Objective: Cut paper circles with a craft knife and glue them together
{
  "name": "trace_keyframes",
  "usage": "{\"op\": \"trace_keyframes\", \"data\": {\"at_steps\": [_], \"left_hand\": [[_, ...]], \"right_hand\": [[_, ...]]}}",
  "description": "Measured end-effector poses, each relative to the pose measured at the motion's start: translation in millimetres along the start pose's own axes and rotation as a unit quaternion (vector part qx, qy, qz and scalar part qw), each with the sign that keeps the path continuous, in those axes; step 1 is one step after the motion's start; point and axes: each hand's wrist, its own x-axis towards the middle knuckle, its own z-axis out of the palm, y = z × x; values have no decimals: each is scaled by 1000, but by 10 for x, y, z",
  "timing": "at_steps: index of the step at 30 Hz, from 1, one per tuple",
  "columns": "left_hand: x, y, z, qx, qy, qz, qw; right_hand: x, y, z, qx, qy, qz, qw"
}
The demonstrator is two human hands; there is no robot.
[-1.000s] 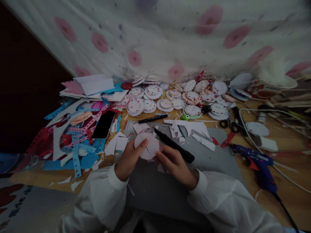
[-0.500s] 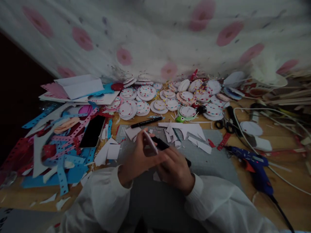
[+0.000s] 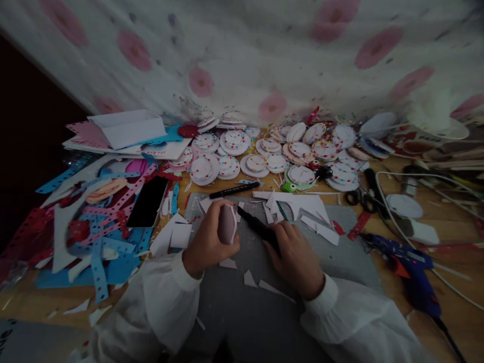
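At far left on a wooden counter [image 3: 26, 297], in dim light, a heap of punched paper strips [image 3: 99, 275] in blue, pink and red, with a folded white paper box [image 3: 128, 128] behind. Right of the heap, a dark-screened phone [image 3: 148, 201] lying slantwise, then pale paper scraps [image 3: 181, 235].

Near the middle, over a grey mat [image 3: 242, 312], a left grip [image 3: 214, 237] part-closed in a C shape: thumb below, fingers above, clamped on the edges of a round paper disc [image 3: 227, 224]. Tilted up almost on edge, with the pinkish-grey face toward the right. Behind, a black marker [image 3: 234, 189] lying flat; beyond, crowded rows of round white pieces [image 3: 204, 169], many with coloured dots, against a flowered curtain [image 3: 242, 50].

Right of the disc, a thick black tool [image 3: 259, 227], slender end just beside the disc; cannot tell whether touching. Around the other end, a right grip [image 3: 297, 257], closed, with fingers curled over and thumb along the near side. Past the knuckles, a cut white sheet [image 3: 298, 200]. Farther right, black scissors [image 3: 368, 203], a round white card [image 3: 404, 205] and a blue glue gun [image 3: 404, 257] with a red trigger.
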Motion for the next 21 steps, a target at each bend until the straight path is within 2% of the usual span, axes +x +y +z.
{"op": "trace_keyframes", "data": {"at_steps": [3, 7, 10, 15, 21], "left_hand": [[11, -38, -27, 137, 22, 48, 989], [-22, -29, 0, 183, 22, 52, 981], [-87, -23, 50, 119, 4, 19, 993], [-173, -62, 112, -30, -69, -40, 996], [-178, -113, 123, -71, -96, -41, 992]], "right_hand": [[51, 42, -7, 9, 31, 8, 999], [126, 8, -80, 80, 98, 33, 991], [119, -85, -105, 114, 113, 10, 987], [18, -198, -133, 108, 90, -114, 984], [-1, -209, -161, 119, 93, -138, 979]]}}
